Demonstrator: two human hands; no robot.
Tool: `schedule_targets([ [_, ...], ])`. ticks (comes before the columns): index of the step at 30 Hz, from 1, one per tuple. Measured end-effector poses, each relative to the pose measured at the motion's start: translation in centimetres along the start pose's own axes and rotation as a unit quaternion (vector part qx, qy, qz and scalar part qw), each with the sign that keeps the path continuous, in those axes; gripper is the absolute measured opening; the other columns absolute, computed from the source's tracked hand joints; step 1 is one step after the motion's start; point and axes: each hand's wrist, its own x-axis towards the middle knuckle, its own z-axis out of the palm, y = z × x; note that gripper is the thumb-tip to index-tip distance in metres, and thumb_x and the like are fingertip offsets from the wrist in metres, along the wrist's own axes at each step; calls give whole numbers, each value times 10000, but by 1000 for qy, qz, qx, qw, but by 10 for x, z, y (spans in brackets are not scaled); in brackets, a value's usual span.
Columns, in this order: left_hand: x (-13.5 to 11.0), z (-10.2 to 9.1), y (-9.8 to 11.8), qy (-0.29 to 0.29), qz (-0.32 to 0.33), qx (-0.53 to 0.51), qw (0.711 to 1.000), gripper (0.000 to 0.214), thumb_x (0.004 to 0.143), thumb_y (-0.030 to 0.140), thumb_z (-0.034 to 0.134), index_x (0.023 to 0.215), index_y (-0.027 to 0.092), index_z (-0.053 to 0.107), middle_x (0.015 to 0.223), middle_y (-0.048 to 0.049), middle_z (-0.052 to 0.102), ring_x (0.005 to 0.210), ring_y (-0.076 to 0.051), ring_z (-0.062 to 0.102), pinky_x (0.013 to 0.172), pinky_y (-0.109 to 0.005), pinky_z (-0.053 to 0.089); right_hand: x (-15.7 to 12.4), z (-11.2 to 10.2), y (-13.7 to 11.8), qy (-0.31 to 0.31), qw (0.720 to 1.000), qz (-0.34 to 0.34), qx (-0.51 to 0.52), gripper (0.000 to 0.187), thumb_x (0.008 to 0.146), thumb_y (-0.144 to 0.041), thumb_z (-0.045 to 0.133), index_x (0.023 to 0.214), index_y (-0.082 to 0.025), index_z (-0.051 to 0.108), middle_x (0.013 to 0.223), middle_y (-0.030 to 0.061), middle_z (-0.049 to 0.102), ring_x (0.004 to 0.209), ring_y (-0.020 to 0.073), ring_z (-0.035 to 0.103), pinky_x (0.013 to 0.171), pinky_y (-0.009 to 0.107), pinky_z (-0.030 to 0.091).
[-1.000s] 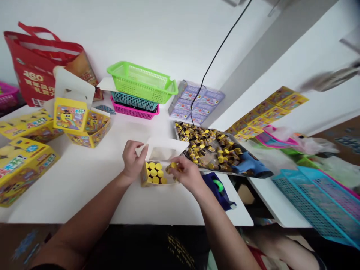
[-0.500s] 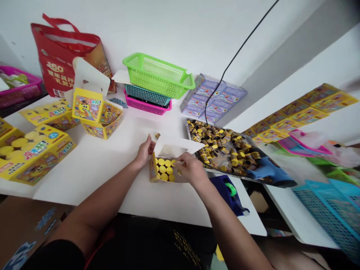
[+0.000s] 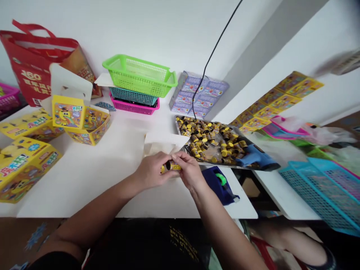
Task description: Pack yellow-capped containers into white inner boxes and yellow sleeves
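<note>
My left hand [image 3: 152, 173] and my right hand [image 3: 189, 170] meet over a small open carton [image 3: 161, 144] with a white lid flap, on the white table [image 3: 92, 176]. Between their fingertips they pinch a small yellow and black tube [image 3: 169, 166], lying sideways. The hands hide the carton's inside. Just right of the hands a metal tray [image 3: 180, 131] holds a heap of several yellow and black tubes [image 3: 213, 142] and a blue tool [image 3: 257, 160]. A dark blue tape dispenser [image 3: 221, 184] with a green roll sits beside my right wrist.
Stacked green, teal and pink baskets [image 3: 139, 80] stand at the back. Open yellow cartons [image 3: 81, 120] and more yellow boxes [image 3: 21, 168] lie at left, near a red bag [image 3: 33, 71]. Purple packs [image 3: 198, 95], a black cable [image 3: 213, 48], flat yellow cartons [image 3: 278, 99] and a blue basket [image 3: 323, 191] are at right.
My left hand left the carton's side and joined my right hand in front of it. Both now grip one tube, and the yellow caps in the carton are covered.
</note>
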Motion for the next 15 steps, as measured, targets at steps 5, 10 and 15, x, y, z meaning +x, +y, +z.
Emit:
schedule_targets([
  [5,3,11,-6,15,-56,-39,998,102,878,258,704,950,194,671,816,-20,684,650,-126,607,597,-237,495,3,-16,-9,-70,996,-3,-57,430,587,-377,930,921,-194,731,849,16,743,739,160,662,694,285,538],
  [10,12,-34,-18,93,-76,-48,992,228,861,391,769,947,192,697,814,-13,687,604,-112,580,573,-239,485,19,-35,-9,-67,895,-100,-429,225,771,-308,741,940,-162,714,796,39,697,697,171,618,653,292,493],
  [15,38,-60,-91,144,-168,107,969,96,832,192,672,924,184,696,878,-31,674,718,-160,619,718,-298,529,28,-14,1,-157,641,-108,-744,332,774,-28,596,1083,-93,699,1071,182,716,959,251,673,800,312,479],
])
